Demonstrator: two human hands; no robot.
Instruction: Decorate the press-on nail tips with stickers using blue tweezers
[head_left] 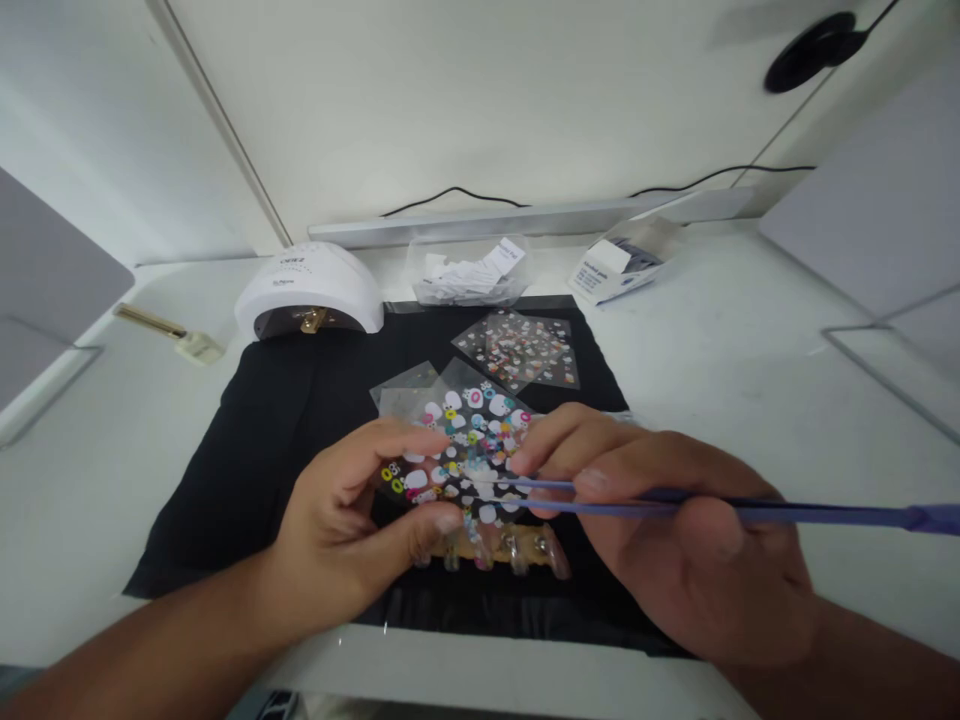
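Observation:
My left hand (352, 525) pinches the left edge of a clear sticker sheet (469, 440) covered with small colourful nail stickers, held just above a black mat (255, 440). My right hand (675, 530) grips blue tweezers (660, 500) whose tips rest on the sheet near its lower middle. Under my hands lies a wooden strip with several clear nail tips (510, 548) on it, partly hidden by my fingers.
A second sticker sheet (525, 350) lies farther back on the mat. Behind stand a white nail lamp (311, 290), a clear bag of paper slips (469, 272) and a small white box (611, 270). A brush (169, 332) lies at the left. Grey panels flank the white table.

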